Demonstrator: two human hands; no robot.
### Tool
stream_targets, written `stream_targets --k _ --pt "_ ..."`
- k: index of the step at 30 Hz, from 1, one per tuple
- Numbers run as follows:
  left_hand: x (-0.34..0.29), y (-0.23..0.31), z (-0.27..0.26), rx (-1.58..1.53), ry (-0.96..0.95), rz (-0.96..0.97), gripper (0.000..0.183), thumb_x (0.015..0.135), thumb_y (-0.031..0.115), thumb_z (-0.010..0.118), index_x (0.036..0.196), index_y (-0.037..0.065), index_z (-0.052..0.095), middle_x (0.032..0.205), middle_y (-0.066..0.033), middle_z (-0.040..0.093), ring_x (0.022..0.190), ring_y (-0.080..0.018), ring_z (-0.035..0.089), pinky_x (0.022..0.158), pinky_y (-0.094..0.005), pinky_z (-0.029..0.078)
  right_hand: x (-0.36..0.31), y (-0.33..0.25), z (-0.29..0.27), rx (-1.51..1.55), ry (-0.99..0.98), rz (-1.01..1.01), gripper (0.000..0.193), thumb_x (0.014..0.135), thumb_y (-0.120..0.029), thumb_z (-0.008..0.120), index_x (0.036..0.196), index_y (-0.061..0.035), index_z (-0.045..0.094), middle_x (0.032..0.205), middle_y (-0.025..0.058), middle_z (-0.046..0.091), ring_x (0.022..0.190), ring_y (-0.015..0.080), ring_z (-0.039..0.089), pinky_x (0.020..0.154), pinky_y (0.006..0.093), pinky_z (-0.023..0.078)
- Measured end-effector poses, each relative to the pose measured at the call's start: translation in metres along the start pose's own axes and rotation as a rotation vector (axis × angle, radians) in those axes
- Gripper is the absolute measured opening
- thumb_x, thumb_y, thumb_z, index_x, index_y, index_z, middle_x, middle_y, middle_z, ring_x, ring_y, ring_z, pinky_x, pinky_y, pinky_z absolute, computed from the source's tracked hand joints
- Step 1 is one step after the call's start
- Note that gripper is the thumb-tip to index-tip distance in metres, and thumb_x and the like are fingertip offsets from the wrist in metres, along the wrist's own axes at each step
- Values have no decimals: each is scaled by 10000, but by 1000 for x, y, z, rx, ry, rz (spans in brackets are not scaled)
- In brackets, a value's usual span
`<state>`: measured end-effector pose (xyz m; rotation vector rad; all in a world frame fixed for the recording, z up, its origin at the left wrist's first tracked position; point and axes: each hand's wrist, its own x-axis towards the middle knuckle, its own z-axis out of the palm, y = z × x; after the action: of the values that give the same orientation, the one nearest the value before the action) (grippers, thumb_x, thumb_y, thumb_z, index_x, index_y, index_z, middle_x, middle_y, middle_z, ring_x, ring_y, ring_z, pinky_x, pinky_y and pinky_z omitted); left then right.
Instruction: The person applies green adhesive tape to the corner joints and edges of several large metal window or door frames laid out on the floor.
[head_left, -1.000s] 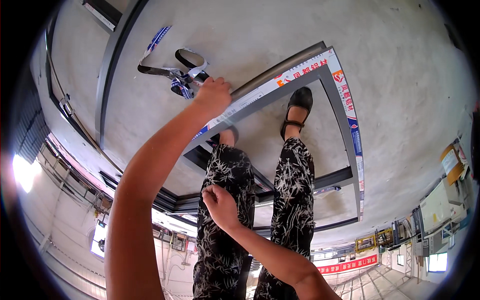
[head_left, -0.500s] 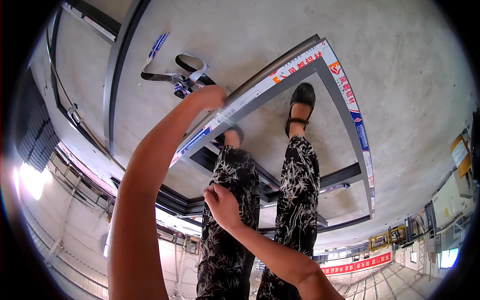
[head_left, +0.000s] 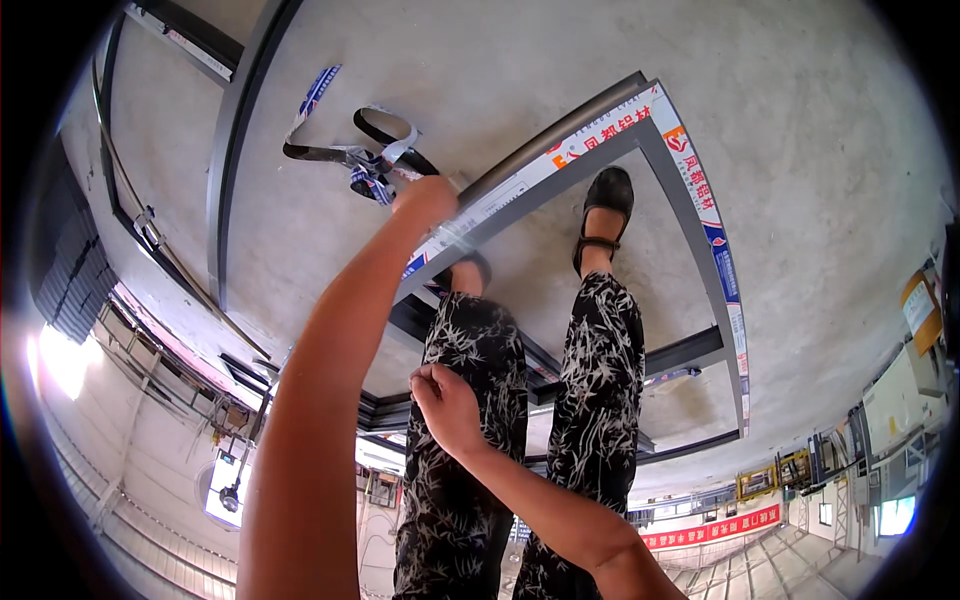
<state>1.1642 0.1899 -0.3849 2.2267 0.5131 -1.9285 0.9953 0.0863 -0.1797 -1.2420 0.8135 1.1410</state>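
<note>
A dark grey metal frame (head_left: 560,182) stands around my feet, its bars faced with printed white, red and blue protective film (head_left: 690,165). My left hand (head_left: 428,200) is at the outer edge of the frame's far left bar, its fingers hidden behind the back of the hand. Beside it, a shiny clear patch (head_left: 455,238) lies across the bar; I cannot tell whether it is tape or film. My right hand (head_left: 447,408) is closed, thumb against curled fingers, in front of my patterned trouser leg and apart from the frame. Whatever it may hold is hidden.
Crumpled strips of peeled film (head_left: 375,165) lie on the concrete floor (head_left: 480,60) beyond my left hand. More dark metal bars (head_left: 235,130) lie at the left. A crossbar (head_left: 685,352) spans the frame near my right leg. Racks and equipment (head_left: 790,470) stand at the right.
My left forearm has swung to the right, and the left hand has shifted slightly right and down along the bar. My right hand stays closed in nearly the same place.
</note>
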Motion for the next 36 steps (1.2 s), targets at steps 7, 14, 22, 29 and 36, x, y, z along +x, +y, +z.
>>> stream_targets --k 7,14,22,29,36 --pt "-11 -28 10 -625 -4 381 197 873 151 549 921 -28 615 754 -91 609 678 -142 593 617 -252 468 -3 6 -1 -15 -32 37 156 840 -162 543 841 -15 595 718 119 598 620 231 578 587 322 442" --pt "-25 -30 -4 217 219 660 203 769 95 532 916 68 669 888 -95 619 883 -245 582 766 -381 453 1 7 2 -13 -24 30 156 835 -157 540 844 -13 597 725 120 603 629 231 584 598 321 448" --pt "-22 -4 -6 683 177 605 231 766 105 519 938 112 674 923 -106 596 973 -283 561 831 -463 420 4 13 6 -3 -9 22 169 833 -165 539 838 -5 593 727 129 603 634 246 584 605 331 448" --pt "-76 -29 -23 -385 550 567 342 803 51 476 1144 70 496 1038 -175 548 971 -346 553 798 -414 455 5 14 5 30 -11 27 164 830 -154 546 850 2 591 718 132 606 638 243 594 602 325 451" --pt "-312 -54 93 -335 309 300 618 831 256 580 1323 -18 327 1279 -270 406 1149 -443 423 953 -480 360 12 -2 -3 -164 36 -158 125 812 -150 560 844 -32 591 750 152 611 687 321 592 630 368 463"
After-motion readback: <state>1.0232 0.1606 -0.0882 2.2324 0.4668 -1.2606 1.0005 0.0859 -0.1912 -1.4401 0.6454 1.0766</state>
